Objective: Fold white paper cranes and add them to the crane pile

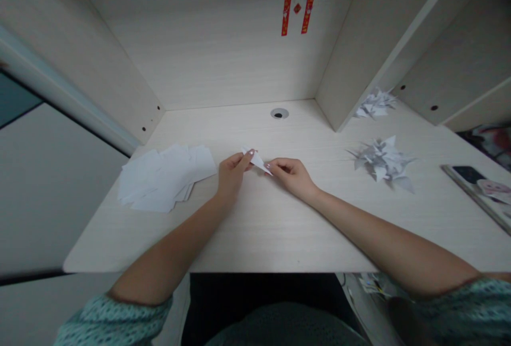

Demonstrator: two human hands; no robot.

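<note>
Between my hands is a small folded piece of white paper [258,162], narrow and pointed at its lower right end. My left hand [232,174] pinches its upper left part, the thumb lying on top. At the pointed end, the thumb and fingertips of my right hand [293,175] close on the paper. Both hands are just above or on the desk; I cannot tell whether the paper touches it. Left of my left hand lies a spread stack of white paper sheets [159,175]. To the right of my right hand is a pile of folded paper pieces [384,161] with pointed tips.
A second folded-paper pile [376,104] sits behind the upright divider [351,80]. At the right edge lies a phone [468,174] on a flat item. The pale desk [247,245] has a round cable hole [279,114] near the back wall. Red stickers [286,15] are on that wall.
</note>
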